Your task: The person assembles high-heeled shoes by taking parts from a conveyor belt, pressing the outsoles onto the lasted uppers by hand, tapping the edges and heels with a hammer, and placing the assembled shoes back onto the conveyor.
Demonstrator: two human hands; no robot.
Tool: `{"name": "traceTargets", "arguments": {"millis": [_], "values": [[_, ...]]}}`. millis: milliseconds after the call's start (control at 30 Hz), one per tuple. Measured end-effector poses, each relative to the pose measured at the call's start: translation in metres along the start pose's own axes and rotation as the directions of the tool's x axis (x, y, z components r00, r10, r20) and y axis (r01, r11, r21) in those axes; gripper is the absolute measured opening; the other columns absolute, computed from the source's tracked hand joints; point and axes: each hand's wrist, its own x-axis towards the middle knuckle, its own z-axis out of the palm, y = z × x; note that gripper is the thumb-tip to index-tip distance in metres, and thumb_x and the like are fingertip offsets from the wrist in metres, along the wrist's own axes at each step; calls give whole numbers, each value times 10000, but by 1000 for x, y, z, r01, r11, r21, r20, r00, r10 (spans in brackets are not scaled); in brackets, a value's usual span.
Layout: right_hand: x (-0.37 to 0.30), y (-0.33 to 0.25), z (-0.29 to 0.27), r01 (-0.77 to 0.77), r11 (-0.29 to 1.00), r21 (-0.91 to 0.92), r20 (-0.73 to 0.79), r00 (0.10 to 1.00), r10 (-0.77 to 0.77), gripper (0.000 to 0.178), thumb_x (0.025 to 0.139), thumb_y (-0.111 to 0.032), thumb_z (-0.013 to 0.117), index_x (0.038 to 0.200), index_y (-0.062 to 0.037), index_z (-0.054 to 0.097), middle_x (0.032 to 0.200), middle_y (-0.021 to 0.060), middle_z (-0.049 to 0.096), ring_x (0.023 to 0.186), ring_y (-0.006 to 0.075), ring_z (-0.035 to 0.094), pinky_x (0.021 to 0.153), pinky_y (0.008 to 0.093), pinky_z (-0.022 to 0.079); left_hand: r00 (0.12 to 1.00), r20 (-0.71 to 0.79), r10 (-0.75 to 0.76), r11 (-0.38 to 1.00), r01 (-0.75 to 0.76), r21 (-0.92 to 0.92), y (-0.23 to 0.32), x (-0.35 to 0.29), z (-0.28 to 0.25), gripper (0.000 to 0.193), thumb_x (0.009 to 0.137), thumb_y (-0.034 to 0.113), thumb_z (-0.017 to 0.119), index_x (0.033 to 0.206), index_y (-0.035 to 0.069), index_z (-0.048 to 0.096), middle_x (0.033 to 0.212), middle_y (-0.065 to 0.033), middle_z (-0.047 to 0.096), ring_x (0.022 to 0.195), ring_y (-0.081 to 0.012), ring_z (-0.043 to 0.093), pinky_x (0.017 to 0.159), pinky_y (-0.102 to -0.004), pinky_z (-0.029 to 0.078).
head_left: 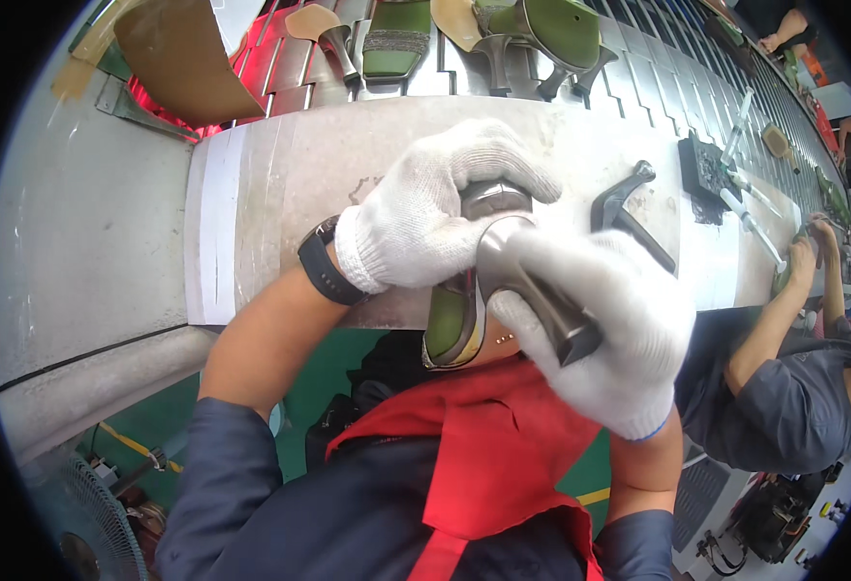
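Note:
A shoe (452,321) with a green part and a tan sole is held upright against the table's near edge, by my red apron. My left hand (435,198), in a white knitted glove, is closed round the shoe's upper end, beside a shiny dark-grey piece (496,198). My right hand (619,315), gloved too and slightly blurred, grips a dark-grey shoe heel (546,308). The heel's wide end meets the shoe beside my left fingers; whether it is fixed there I cannot tell. Much of the shoe is hidden behind both hands.
A dark hammer (629,215) lies on the pale worktable (328,145) to the right. Beyond it is a black block (704,179) with several syringes (755,228). Heels and green shoe parts (396,44) lie on the slatted conveyor (638,73). Another person's arm (774,310) works at right.

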Motion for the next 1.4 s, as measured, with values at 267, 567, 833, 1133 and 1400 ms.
{"name": "traceTargets", "arguments": {"millis": [267,567,833,1133,1400], "values": [[-5,-6,15,44,962,-271,16,999,-41,375,757,-110,975,1096,-43,830,896,122,766,772,298,741,697,386,600,977,-93,-190,939,153,-307,-11,-5,3,729,1214,494,304,1116,-64,763,1147,-182,764,1062,-251,727,1006,-385,562],[-6,16,27,253,931,-262,-25,963,-268,577,783,-54,805,1345,35,710,865,102,708,678,274,681,593,416,519,971,-111,-213,935,170,-310,-10,-6,3,646,1213,454,375,1137,-60,759,1113,-157,765,1003,-192,728,939,-338,577],[-4,20,31,274,911,-307,6,958,-286,547,783,-82,773,1316,34,726,891,63,692,667,220,646,566,376,473,967,-90,-239,925,199,-324,-8,-7,2,608,1213,424,399,1120,-44,776,1062,-121,760,993,-167,714,929,-334,567],[9,33,37,321,901,-292,-56,935,-351,463,777,-65,773,1239,-29,755,856,40,651,678,209,650,588,384,507,966,46,-254,916,256,-310,-1,-3,-10,414,1121,306,547,1093,-41,772,1072,-113,749,1014,-184,701,944,-322,534],[-19,18,17,-623,636,455,38,727,686,221,1051,-183,709,1036,28,774,863,110,758,750,138,726,711,326,590,950,-57,-307,881,262,-394,-12,2,-12,274,1063,226,649,1050,-15,777,905,-66,770,791,-110,682,767,-248,552]]}}
